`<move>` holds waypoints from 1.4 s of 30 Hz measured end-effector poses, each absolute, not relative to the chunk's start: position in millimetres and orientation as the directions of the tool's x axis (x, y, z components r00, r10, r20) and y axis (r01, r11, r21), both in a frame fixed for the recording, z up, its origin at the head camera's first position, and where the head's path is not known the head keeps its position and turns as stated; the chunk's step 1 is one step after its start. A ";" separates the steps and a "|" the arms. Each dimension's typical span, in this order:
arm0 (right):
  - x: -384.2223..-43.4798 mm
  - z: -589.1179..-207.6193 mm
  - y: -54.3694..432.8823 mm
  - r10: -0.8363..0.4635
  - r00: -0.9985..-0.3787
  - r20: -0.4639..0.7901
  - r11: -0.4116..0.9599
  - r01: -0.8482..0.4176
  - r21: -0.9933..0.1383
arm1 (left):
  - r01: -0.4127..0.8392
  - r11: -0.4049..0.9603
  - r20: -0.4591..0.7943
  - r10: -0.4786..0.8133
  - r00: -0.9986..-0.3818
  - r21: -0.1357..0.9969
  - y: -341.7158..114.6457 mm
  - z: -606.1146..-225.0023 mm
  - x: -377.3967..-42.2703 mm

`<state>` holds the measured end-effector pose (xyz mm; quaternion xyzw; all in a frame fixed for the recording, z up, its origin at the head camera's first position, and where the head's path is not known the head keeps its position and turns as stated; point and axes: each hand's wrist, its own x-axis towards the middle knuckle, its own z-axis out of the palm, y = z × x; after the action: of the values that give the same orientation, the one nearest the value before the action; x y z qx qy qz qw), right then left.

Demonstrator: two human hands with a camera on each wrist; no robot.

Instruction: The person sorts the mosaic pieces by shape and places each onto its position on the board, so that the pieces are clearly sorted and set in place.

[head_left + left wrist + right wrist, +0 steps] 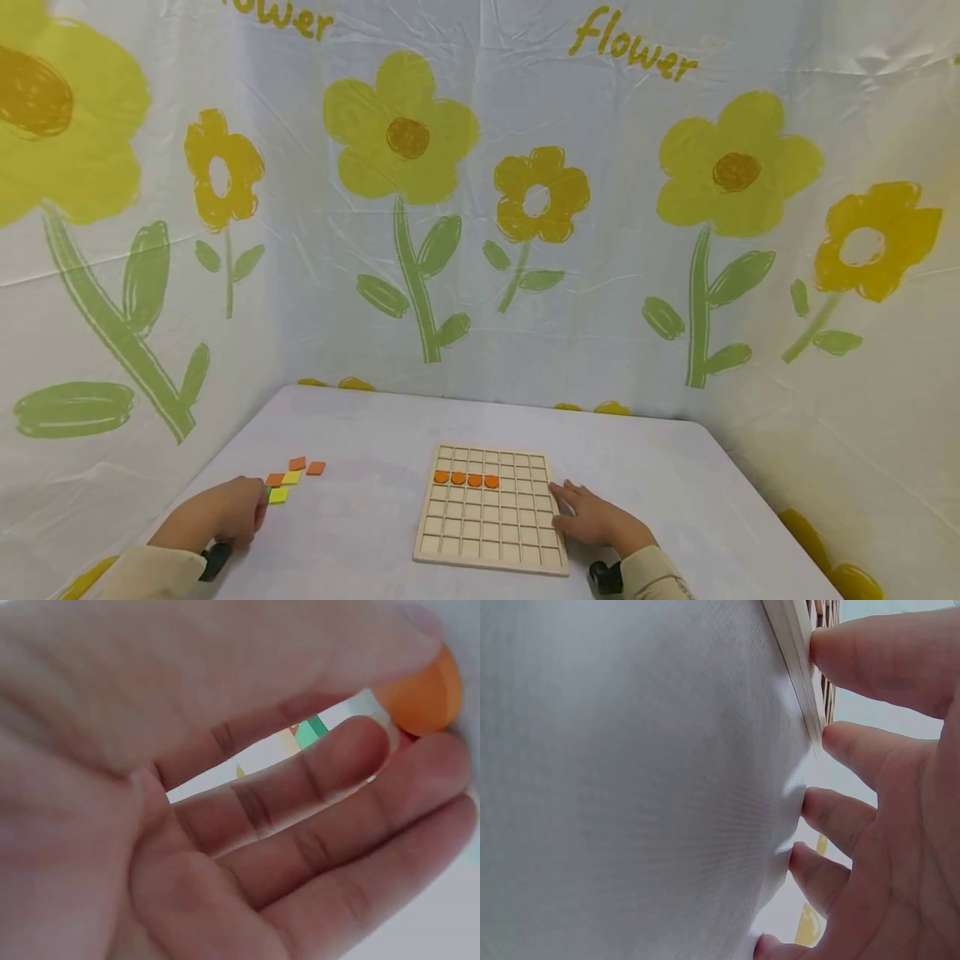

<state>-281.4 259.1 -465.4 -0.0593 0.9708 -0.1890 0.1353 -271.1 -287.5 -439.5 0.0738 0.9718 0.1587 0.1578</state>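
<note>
An orange piece (424,697) is pinched between the thumb and fingertips of the left hand (225,512), well to the left of the wooden grid board (491,510), just beside the loose pile of orange and yellow tiles (291,477) lying on the white table (360,517). The right hand (596,517) is laid flat with straight, relaxed fingers (877,656) against the board's right edge, and nothing is gripped by it. Four orange discs (466,479) are already seated in the board's second row from the far edge, starting at its left end. For the step to be done well, the pinch is best kept light and near the piece's rim, so that the piece can be lowered level into the cell to the right of the fourth disc (the next free one in that row, as far as can be judged). The board is best held steady by the right hand, since a nudge could unseat the discs already placed. The piece's full shape cannot be told from the wrist view, where it is partly hidden.
</note>
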 end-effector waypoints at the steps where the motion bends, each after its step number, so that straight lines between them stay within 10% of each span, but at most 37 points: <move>1: -281.8 -466.1 259.2 -0.166 -0.956 -0.242 0.922 -0.063 -0.382 | 0.102 0.936 -0.275 0.202 -0.940 0.338 -287.2 -440.4 -271.3; 42: -281.8 -468.4 260.5 -0.165 -0.959 -0.229 0.920 -0.067 -0.385 | 0.239 0.898 -0.060 0.280 -0.958 0.370 -237.0 -449.9 -301.7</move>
<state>-281.8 260.5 -468.4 -0.0597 0.9713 -0.1903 0.1294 -301.7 -237.0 -449.9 0.1335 0.9724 0.1827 0.0559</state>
